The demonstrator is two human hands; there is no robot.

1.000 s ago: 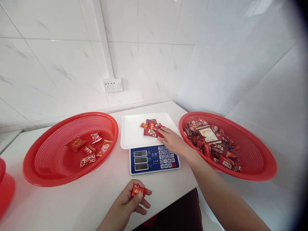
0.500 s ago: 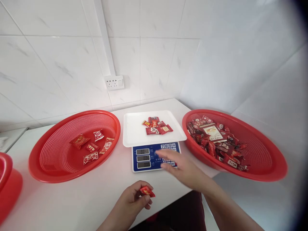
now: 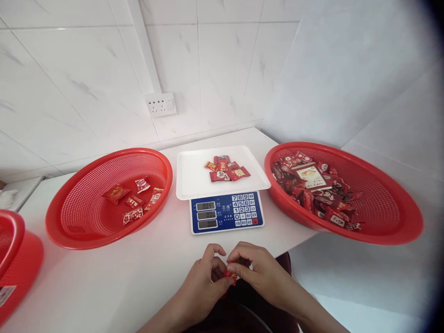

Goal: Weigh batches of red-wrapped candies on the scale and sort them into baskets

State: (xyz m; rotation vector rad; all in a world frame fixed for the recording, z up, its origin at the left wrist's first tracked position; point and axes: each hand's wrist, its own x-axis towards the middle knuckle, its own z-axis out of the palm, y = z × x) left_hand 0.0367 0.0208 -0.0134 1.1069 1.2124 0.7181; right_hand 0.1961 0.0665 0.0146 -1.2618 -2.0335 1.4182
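Between my two hands, just past the table's front edge, is a small red wrapped candy [image 3: 231,276] with yellow print. My left hand [image 3: 208,280] pinches it from the left, and my right hand [image 3: 255,268] grips its other side with thumb and fingers; part of the wrapper is hidden by the fingers. Beyond them stands a digital scale [image 3: 227,212] with a blue keypad panel. On its white tray [image 3: 190,173] lies a small pile of red wrapped candies [image 3: 224,169].
To the right, a red mesh basket [image 3: 388,217] holds many red packets and a cream-labelled packet [image 3: 312,176]. At left, another red basket [image 3: 83,185] has several packets inside. A third red basket [image 3: 24,259] is cut off at the left edge. Tiled wall with socket [image 3: 160,105] behind.
My right hand has come back from over the scale's keypad to the candy and taken hold of it. My left hand has moved slightly right with the candy. The view has tilted down.
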